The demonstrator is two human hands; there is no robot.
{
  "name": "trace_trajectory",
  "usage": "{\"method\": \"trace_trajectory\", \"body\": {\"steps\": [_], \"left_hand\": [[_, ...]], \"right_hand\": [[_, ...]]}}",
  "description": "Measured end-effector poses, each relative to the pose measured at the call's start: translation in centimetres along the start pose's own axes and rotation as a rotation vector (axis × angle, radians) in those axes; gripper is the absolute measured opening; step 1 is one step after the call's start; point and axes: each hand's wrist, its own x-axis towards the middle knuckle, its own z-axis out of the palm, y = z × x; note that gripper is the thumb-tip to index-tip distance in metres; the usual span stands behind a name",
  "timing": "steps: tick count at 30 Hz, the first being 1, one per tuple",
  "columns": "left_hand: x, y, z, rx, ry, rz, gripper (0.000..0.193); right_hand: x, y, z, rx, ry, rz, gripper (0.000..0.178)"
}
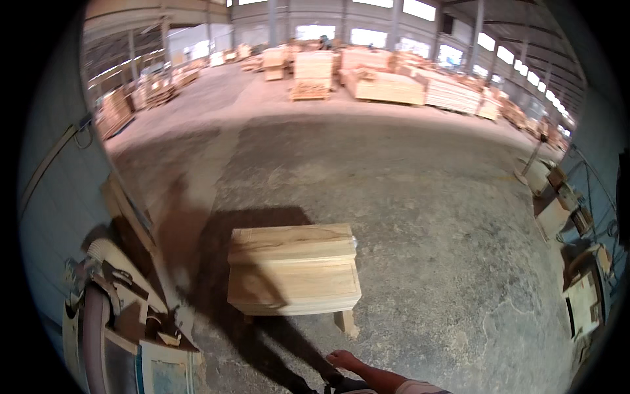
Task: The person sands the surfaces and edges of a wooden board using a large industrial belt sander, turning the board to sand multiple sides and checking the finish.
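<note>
My right hand reaches in from the bottom edge, on a bare forearm below a light sleeve. It hangs over the floor just short of a stack of pale wooden boards, apart from it. Its fingers are small and turned away, so their pose is unclear, and no held thing shows. Across the far half of the stack lies a raised board or panel. Beneath the near right corner a wooden support sticks out. My left hand is out of view.
A sanding machine with a brown belt and cabinet-like parts stand at the left wall. Wooden pieces and boxes line the right wall. Beyond the wide doorway, stacked timber fills the far hall. My shadow falls across the stack and concrete floor.
</note>
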Motion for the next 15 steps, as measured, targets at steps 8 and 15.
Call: {"method": "trace_trajectory", "body": {"steps": [8, 15], "left_hand": [[-13.9, -7.4, 2.5, 0.004, 0.053, 0.333, 0.025], [-16.3, -20.7, -1.5, -0.422, 0.178, -0.017, 0.023]], "right_hand": [[1.2, 6.8, 0.4, -0.161, -0.232, 0.114, 0.035], [6.0, 4.9, 5.4, -0.713, -0.281, -0.638, 0.022]]}}
